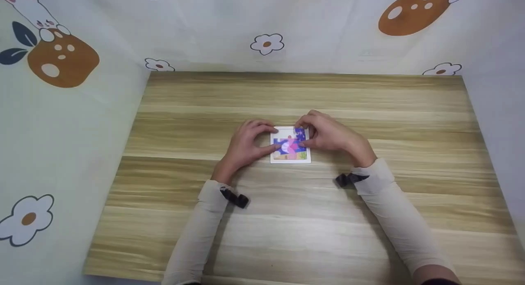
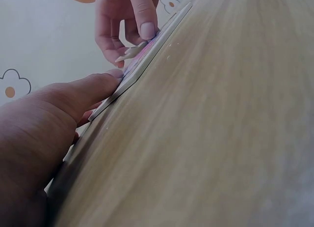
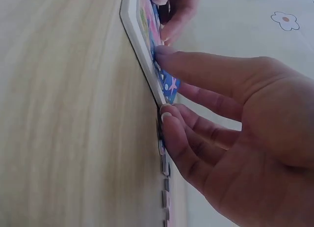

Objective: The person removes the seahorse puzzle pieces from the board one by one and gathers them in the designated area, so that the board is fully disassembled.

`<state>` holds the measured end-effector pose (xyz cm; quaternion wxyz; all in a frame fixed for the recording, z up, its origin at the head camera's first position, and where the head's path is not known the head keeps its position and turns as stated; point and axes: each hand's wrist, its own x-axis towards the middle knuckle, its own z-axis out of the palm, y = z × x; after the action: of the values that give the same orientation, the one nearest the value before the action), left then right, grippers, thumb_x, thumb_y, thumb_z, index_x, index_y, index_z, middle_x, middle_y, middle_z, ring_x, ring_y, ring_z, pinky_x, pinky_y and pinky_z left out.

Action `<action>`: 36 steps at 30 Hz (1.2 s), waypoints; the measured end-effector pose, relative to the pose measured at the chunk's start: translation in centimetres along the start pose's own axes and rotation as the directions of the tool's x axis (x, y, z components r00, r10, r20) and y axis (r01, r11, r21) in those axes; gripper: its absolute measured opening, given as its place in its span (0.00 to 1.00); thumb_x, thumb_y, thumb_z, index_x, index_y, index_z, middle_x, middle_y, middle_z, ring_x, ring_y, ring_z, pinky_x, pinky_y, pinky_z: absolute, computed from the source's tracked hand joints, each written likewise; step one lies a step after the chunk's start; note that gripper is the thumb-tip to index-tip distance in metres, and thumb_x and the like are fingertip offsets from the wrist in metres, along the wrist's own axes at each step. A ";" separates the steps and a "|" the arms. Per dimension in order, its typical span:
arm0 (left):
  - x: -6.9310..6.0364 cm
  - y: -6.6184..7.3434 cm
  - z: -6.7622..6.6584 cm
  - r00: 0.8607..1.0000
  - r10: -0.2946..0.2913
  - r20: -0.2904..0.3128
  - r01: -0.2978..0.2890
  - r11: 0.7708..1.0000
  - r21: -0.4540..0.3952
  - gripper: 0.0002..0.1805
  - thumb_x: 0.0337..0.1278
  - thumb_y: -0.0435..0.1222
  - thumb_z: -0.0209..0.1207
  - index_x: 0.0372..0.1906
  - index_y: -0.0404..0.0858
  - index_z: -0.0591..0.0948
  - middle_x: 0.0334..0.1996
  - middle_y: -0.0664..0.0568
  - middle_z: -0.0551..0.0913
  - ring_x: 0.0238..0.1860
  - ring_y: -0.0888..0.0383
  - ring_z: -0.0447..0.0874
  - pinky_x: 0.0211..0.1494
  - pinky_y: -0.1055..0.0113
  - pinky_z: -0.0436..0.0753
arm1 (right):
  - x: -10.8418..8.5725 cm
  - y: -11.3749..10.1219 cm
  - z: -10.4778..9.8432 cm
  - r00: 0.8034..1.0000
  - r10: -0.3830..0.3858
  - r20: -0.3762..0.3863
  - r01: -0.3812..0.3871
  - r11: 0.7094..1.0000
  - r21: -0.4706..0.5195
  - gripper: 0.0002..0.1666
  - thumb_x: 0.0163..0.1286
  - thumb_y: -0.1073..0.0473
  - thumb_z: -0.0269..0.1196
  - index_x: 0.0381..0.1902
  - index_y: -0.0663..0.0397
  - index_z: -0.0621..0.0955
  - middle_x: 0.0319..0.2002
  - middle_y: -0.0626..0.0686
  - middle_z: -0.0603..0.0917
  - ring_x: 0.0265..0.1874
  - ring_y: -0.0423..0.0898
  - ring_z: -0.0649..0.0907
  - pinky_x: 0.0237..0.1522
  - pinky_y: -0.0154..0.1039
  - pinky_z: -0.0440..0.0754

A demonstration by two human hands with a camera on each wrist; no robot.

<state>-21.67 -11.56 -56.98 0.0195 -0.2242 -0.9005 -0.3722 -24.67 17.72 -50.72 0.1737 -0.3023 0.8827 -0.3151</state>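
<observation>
A small square jigsaw puzzle lies in a white-rimmed board (image 1: pixel 289 161) at the table's middle, its lower part filled with a pink and blue picture. My left hand (image 1: pixel 247 143) rests at the board's left side, the thumb pressing on the picture and the forefinger touching the upper left corner. At the upper right, my right hand (image 1: pixel 333 133) pinches a blue puzzle piece (image 3: pixel 171 85) with a pink shape on it. The piece stands tilted up from the board in the right wrist view. A pale patch (image 1: pixel 282 134) of the board shows at the upper left.
The board lies on a wood-grain table (image 1: pixel 287 219). A printed cloth (image 1: pixel 213 35) with flowers and oranges rises behind the table and along its left side. Several thin notched edges (image 3: pixel 166 187) show below the right hand in the right wrist view.
</observation>
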 end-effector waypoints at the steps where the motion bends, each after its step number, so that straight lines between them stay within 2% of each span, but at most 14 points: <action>1: 0.0 0.0 0.0 1.000 0.005 -0.003 -0.005 1.000 0.001 0.25 0.59 0.59 0.76 0.58 0.53 0.90 0.64 0.60 0.85 0.71 0.55 0.76 0.78 0.48 0.68 | 0.0 0.1 0.0 1.000 -0.003 -0.004 0.003 1.000 -0.006 0.27 0.67 0.60 0.78 0.62 0.56 0.85 0.50 0.57 0.82 0.44 0.51 0.82 0.47 0.43 0.82; 6: 0.0 -0.1 0.1 1.000 0.019 -0.013 -0.019 1.000 0.000 0.25 0.58 0.58 0.76 0.57 0.53 0.90 0.64 0.60 0.86 0.71 0.55 0.76 0.78 0.48 0.68 | -0.1 -0.1 0.3 1.000 -0.005 -0.024 0.004 0.998 -0.058 0.24 0.69 0.58 0.76 0.62 0.55 0.86 0.50 0.56 0.82 0.45 0.51 0.81 0.48 0.45 0.81; 15: 0.1 0.0 0.1 1.000 -0.006 0.005 0.006 1.000 0.001 0.26 0.59 0.60 0.75 0.58 0.54 0.90 0.66 0.61 0.85 0.72 0.56 0.75 0.81 0.49 0.65 | -0.6 -0.2 0.7 0.999 -0.002 -0.053 -0.005 0.993 -0.119 0.25 0.74 0.55 0.72 0.66 0.55 0.84 0.56 0.55 0.82 0.45 0.50 0.82 0.49 0.46 0.83; 19: 0.0 0.0 0.0 1.000 -0.011 0.004 0.011 1.000 0.003 0.25 0.59 0.59 0.76 0.58 0.54 0.90 0.66 0.61 0.85 0.72 0.56 0.75 0.81 0.49 0.64 | -1.1 0.0 0.9 0.996 -0.008 -0.085 -0.001 0.994 -0.108 0.25 0.75 0.53 0.71 0.67 0.52 0.84 0.58 0.53 0.83 0.46 0.49 0.83 0.50 0.46 0.84; 23: -0.1 -0.1 0.0 1.000 -0.010 -0.002 0.010 1.000 -0.005 0.25 0.58 0.59 0.76 0.57 0.54 0.90 0.65 0.61 0.85 0.72 0.56 0.75 0.81 0.49 0.65 | -1.3 0.2 0.8 0.988 -0.048 -0.147 0.038 0.997 -0.068 0.20 0.77 0.53 0.70 0.63 0.51 0.86 0.53 0.52 0.88 0.45 0.49 0.85 0.50 0.48 0.85; 26: -0.1 -0.2 0.0 1.000 -0.001 -0.008 0.001 1.000 -0.008 0.25 0.59 0.59 0.76 0.57 0.53 0.90 0.65 0.61 0.85 0.72 0.56 0.75 0.80 0.49 0.67 | -1.3 0.3 0.8 0.984 -0.078 -0.163 0.070 0.996 -0.050 0.18 0.77 0.55 0.69 0.60 0.53 0.88 0.49 0.53 0.91 0.44 0.50 0.87 0.50 0.50 0.86; 32: -0.1 -0.2 0.1 1.000 0.016 -0.011 -0.016 1.000 -0.008 0.25 0.60 0.59 0.75 0.57 0.53 0.90 0.65 0.60 0.85 0.72 0.55 0.76 0.79 0.48 0.68 | -1.4 0.3 1.0 0.993 -0.055 -0.100 0.048 0.996 -0.074 0.27 0.71 0.55 0.75 0.66 0.52 0.85 0.60 0.55 0.89 0.57 0.52 0.87 0.64 0.55 0.85; 36: 0.0 -0.1 0.1 1.000 0.011 -0.008 -0.011 1.000 -0.010 0.25 0.59 0.59 0.76 0.57 0.53 0.90 0.65 0.60 0.85 0.72 0.55 0.75 0.80 0.49 0.67 | -1.5 0.0 1.0 0.995 -0.027 -0.098 0.017 0.995 -0.098 0.30 0.70 0.56 0.76 0.67 0.54 0.83 0.63 0.57 0.87 0.63 0.56 0.86 0.70 0.57 0.82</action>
<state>-21.68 -11.59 -57.12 0.0241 -0.2278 -0.8972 -0.3776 -23.01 18.25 -51.25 0.1113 -0.3040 0.9011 -0.2883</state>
